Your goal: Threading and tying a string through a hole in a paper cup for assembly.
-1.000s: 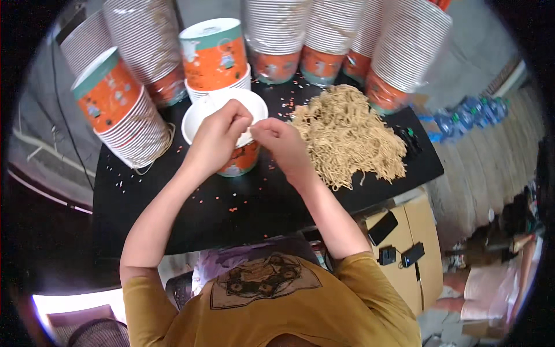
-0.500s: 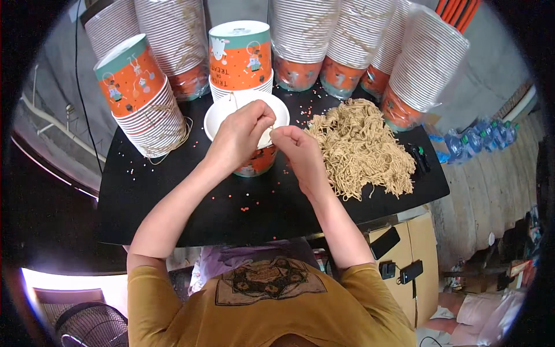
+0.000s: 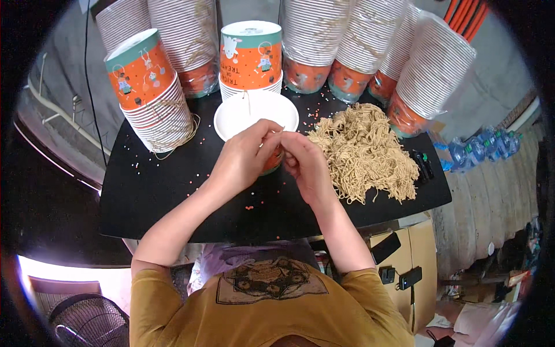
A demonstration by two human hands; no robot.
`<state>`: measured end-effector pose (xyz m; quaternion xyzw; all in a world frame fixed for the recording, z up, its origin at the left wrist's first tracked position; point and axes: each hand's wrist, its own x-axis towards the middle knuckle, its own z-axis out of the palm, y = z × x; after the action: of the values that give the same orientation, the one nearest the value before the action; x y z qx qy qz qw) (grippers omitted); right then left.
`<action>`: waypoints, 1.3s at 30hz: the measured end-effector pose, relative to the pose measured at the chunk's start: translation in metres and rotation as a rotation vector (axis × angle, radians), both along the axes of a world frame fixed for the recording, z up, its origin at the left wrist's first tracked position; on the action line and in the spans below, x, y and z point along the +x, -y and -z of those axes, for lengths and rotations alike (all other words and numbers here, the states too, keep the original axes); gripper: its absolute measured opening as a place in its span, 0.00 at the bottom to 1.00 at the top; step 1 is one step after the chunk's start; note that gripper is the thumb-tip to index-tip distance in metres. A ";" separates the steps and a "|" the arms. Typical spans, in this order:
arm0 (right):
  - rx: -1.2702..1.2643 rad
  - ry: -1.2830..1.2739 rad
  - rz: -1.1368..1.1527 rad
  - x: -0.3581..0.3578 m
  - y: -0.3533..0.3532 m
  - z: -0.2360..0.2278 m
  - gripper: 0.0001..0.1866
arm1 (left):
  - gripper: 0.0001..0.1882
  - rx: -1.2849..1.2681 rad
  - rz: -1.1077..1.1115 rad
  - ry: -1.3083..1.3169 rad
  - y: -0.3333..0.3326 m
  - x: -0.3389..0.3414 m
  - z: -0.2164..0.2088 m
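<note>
An orange paper bucket (image 3: 234, 115) with a white inside stands at the table's middle. A short tan cord (image 3: 248, 102) hangs at its far rim. At the bucket's near rim my left hand (image 3: 240, 156) is closed in a pinch. My right hand (image 3: 309, 168) is pinched against it, fingertips meeting. A bit of cord end (image 3: 283, 128) shows between them; the rest is hidden by the fingers. Both hands cover most of the bucket's orange front. To the right of my right hand lies a tangled heap of tan cords (image 3: 364, 156).
Behind the bucket stands an upside-down bucket stack (image 3: 251, 63). Another stack (image 3: 156, 110), with cords hanging from it, leans at left. Several plastic-wrapped stacks (image 3: 433, 63) line the back. Small red and white bits dot the black table (image 3: 173, 214). A dark tool (image 3: 423, 165) lies right of the heap.
My hands have come together, the right fingertips now meeting the left ones at the near rim. The whole view has shifted slightly, moving the scene a little to the right.
</note>
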<state>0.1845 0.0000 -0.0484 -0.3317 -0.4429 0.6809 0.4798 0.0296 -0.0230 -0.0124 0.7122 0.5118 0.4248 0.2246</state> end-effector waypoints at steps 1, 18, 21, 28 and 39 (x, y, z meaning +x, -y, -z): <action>-0.017 -0.037 -0.002 0.001 -0.001 0.002 0.09 | 0.11 0.016 0.002 0.008 -0.002 0.001 0.003; 0.016 -0.021 0.001 0.011 -0.016 -0.018 0.07 | 0.09 0.111 -0.065 -0.068 -0.006 0.004 0.012; 0.072 0.064 0.019 0.011 -0.013 -0.023 0.06 | 0.08 0.098 -0.094 -0.108 -0.003 0.006 0.009; 0.164 0.086 0.019 0.005 -0.011 -0.025 0.03 | 0.08 0.110 -0.136 -0.105 -0.002 0.003 0.004; 0.180 -0.246 0.043 0.004 -0.019 -0.019 0.03 | 0.03 0.211 -0.132 -0.303 0.000 -0.011 0.012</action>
<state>0.1884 0.0192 -0.0298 -0.2109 -0.4329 0.6635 0.5726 0.0181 -0.0228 -0.0242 0.7523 0.5382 0.3778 0.0407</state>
